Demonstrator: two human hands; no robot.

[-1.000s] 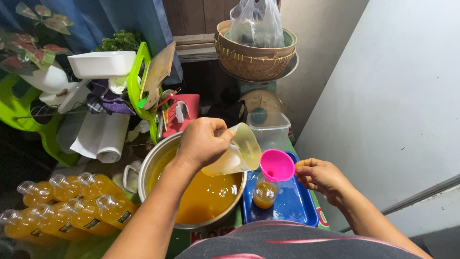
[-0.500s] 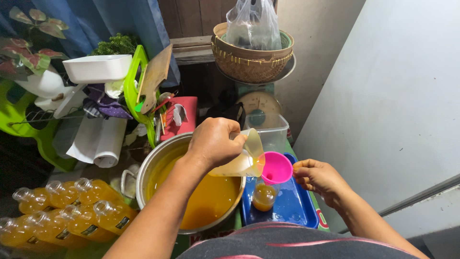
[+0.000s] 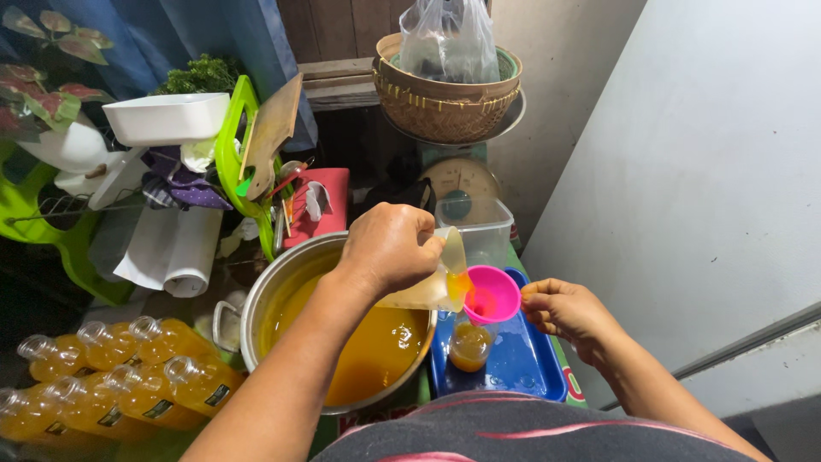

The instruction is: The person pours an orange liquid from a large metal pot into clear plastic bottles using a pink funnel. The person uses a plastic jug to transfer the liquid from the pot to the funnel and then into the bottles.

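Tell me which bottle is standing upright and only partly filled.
The small bottle under the pink funnel on the blue tray. The other bottles, left of the pot, lie on their sides, full of orange liquid.

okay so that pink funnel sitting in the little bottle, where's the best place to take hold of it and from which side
Take the pink funnel by its wide rim on the right, away from the tilted pouring cup. The left hand crowds the left side, and the right hand is already beside that edge. The rim is the only part clear of the bottle.

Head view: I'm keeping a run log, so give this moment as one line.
left hand: tilts clear jug over pink funnel | funnel: in small bottle on blue tray | right hand: beside funnel, touch unclear
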